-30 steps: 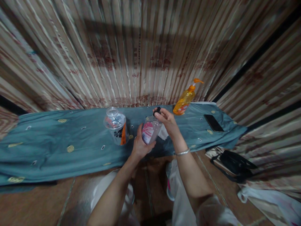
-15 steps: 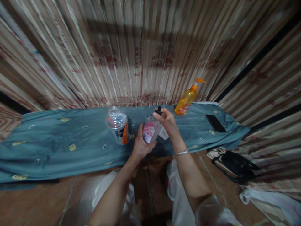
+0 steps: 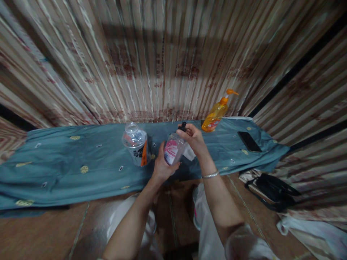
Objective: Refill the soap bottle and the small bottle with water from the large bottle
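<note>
Your left hand (image 3: pixel 162 167) is wrapped around the lower part of the clear bottle (image 3: pixel 171 151) with the pink and white label, one digit up along its side and the others curled beneath. You have the bottle tilted, its top leaning to the right, in front of you over the blue cloth (image 3: pixel 62 162). Your right hand (image 3: pixel 193 137) is curled in, thumb and fingers pinching the black cap (image 3: pixel 183 125) at the bottle's neck; whether the cap is seated or lifted clear, you cannot tell from here. A white tissue (image 3: pixel 189 153) shows just beside the bottle, below your right hand. To the left stands a plastic cup (image 3: pixel 139 151); to the right, an orange soap bottle (image 3: pixel 213 121), then a phone (image 3: pixel 249 141) lying flat.
</note>
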Demonstrator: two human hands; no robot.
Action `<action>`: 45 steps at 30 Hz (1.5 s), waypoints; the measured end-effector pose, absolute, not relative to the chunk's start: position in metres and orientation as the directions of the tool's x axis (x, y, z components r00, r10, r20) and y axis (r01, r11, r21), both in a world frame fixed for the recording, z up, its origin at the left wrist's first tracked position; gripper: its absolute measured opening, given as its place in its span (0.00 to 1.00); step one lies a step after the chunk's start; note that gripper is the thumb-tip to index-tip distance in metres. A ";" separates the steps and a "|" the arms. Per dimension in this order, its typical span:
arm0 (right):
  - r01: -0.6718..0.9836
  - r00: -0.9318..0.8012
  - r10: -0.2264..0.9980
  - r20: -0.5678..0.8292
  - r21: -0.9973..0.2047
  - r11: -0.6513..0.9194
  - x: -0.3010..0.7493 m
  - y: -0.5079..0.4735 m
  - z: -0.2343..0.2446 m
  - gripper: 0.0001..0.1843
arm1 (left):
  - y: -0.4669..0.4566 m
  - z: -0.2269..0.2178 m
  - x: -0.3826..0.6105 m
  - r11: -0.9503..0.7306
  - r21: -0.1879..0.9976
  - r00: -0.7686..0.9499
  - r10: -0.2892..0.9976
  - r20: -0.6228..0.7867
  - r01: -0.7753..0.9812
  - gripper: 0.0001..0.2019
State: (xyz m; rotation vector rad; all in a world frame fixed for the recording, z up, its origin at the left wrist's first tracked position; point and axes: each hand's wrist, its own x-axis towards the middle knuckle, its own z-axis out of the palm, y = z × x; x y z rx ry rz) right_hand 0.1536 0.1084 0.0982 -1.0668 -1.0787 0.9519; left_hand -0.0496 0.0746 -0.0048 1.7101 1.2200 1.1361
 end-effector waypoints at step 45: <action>0.195 0.067 0.998 -0.006 -0.981 -0.018 0.152 0.105 0.031 0.15 | 0.072 -0.017 -0.087 -0.316 0.911 0.150 0.947 0.284 0.266 0.66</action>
